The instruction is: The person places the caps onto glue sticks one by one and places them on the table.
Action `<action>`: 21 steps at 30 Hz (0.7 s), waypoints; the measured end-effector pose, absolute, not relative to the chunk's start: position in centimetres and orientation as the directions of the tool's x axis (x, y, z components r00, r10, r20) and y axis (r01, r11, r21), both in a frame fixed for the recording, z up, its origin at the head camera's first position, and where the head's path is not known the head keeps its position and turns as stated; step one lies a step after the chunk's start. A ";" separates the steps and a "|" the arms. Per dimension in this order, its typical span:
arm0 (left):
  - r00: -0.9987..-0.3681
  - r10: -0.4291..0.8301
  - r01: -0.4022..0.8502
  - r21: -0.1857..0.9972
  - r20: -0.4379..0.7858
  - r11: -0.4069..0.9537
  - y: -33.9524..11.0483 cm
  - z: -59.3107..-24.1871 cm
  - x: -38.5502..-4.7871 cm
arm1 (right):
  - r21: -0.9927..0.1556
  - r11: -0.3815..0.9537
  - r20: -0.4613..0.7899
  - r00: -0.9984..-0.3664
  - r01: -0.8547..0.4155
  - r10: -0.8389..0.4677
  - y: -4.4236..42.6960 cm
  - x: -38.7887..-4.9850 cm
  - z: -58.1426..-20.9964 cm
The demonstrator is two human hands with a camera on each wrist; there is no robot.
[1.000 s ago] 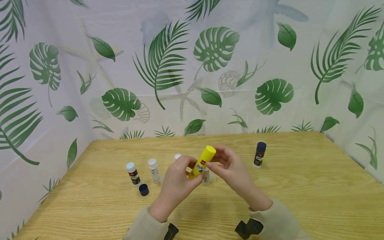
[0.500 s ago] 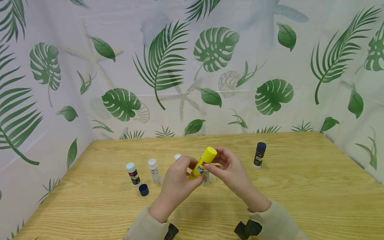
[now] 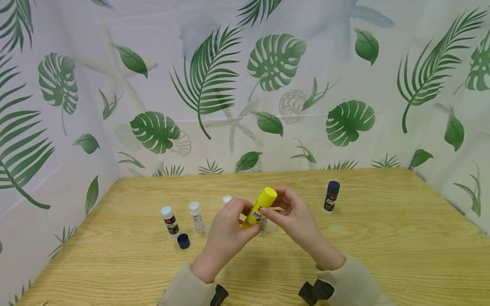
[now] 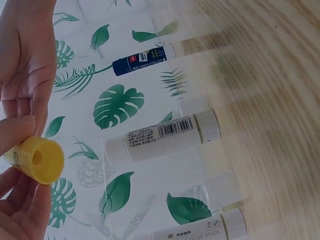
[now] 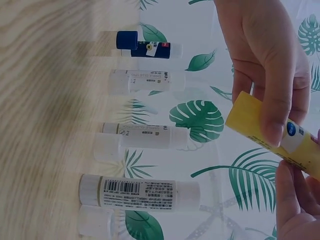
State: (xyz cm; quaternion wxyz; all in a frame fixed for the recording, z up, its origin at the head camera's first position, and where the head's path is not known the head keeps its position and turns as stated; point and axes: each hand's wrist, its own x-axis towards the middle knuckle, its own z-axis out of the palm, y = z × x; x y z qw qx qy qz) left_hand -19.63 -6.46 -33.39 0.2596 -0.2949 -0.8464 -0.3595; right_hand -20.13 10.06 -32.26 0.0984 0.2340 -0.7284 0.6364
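A yellow glue stick (image 3: 260,207) is held tilted above the table, its upper end leaning right. My left hand (image 3: 226,238) grips its lower part between thumb and fingers. Nearer the top, my right hand (image 3: 298,223) pinches it, with the thumb across the label. The left wrist view shows the round yellow end (image 4: 47,161) of the stick, hollow in the middle. In the right wrist view, a thumb (image 5: 275,120) presses on the yellow barrel (image 5: 250,117). Part of the label is hidden by the fingers.
Uncapped, a navy-labelled glue stick (image 3: 170,222) stands at left beside its navy cap (image 3: 183,241). White glue sticks (image 3: 197,217) stand behind the hands, with clear caps (image 5: 107,146) beside some. A capped navy glue stick (image 3: 331,197) stands right. Leaf-printed cloth (image 3: 229,85) borders the wooden table (image 3: 383,238).
The yellow glue stick has shifted slightly right and down, and its red logo has become mostly covered by the right thumb. My right hand has moved slightly with it; the standing sticks stay put.
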 end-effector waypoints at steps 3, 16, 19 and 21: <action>-0.688 0.312 0.687 0.449 0.656 0.572 -6.5 -33.4 -19.6 | -0.874 0.098 0.449 -0.869 -0.475 -0.209 9.9 -20.0 -32.1; -0.695 0.302 0.669 0.433 0.653 0.603 -6.5 -33.4 -19.8 | -0.866 0.170 0.443 -0.879 -0.470 -0.175 9.9 -20.6 -31.1; -0.699 0.296 0.662 0.433 0.650 0.612 -6.6 -33.3 -19.9 | -0.863 0.185 0.448 -0.882 -0.469 -0.145 10.2 -21.0 -30.7; -0.700 0.297 0.660 0.430 0.650 0.616 -6.6 -33.3 -19.9 | -0.863 0.187 0.452 -0.883 -0.469 -0.130 10.5 -21.2 -30.4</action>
